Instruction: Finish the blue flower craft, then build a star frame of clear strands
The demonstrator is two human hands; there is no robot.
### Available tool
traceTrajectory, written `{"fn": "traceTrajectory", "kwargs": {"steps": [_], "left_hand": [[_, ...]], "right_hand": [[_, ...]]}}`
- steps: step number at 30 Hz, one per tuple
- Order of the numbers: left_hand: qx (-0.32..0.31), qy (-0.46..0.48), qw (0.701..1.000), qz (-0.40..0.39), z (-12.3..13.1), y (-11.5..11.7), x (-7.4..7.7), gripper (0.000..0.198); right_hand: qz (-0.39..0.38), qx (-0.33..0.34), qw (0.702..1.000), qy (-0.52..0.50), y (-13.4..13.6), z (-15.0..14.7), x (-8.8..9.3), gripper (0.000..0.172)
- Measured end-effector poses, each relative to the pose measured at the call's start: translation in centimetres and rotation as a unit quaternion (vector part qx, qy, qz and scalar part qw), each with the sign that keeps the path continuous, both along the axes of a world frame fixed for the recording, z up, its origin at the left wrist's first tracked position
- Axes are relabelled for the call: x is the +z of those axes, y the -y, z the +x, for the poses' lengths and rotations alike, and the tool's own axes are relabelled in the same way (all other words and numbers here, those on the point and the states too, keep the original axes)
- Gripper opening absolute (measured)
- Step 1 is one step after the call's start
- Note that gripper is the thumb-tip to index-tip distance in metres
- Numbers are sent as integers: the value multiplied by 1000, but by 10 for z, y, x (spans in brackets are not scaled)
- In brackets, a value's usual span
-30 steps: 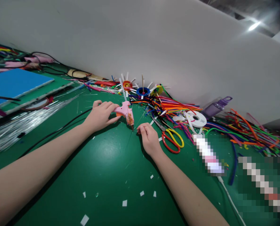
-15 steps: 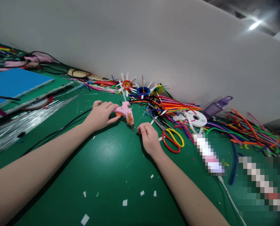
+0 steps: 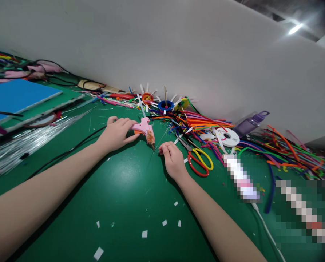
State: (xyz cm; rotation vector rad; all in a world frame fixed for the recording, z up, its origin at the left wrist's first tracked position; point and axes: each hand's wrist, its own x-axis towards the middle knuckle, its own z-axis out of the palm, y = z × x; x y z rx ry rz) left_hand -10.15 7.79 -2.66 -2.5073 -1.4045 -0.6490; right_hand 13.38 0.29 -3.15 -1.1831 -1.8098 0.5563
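Note:
My left hand (image 3: 115,133) grips a pink hot glue gun (image 3: 144,129), nozzle pointing down at the green mat (image 3: 124,189). A black cord (image 3: 66,153) trails from the gun along my left forearm. My right hand (image 3: 173,158) rests on the mat just right of the nozzle, fingers pinched together on something too small to make out. Thin clear strands spread on the mat between the nozzle and my right fingers.
Red-and-yellow scissors (image 3: 199,162) lie right of my right hand. Behind them are a heap of coloured pipe cleaners (image 3: 206,123), a white tape reel (image 3: 228,137), a purple bottle (image 3: 249,123) and pinwheel-like pieces (image 3: 166,104). A blue board (image 3: 15,94) and shiny strips (image 3: 23,142) lie left. White paper scraps dot the near mat.

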Motion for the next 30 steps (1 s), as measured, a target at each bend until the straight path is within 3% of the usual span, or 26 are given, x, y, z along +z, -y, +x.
{"fn": "traceTrajectory", "kwargs": {"steps": [22, 30], "left_hand": [[22, 1, 1000, 15, -3, -2, -1, 39], [83, 33, 996, -8, -13, -6, 3, 42]], "right_hand": [[-7, -3, 1000, -3, 0, 0, 0, 29], [-12, -3, 1000, 1, 1, 0, 3, 30]]}}
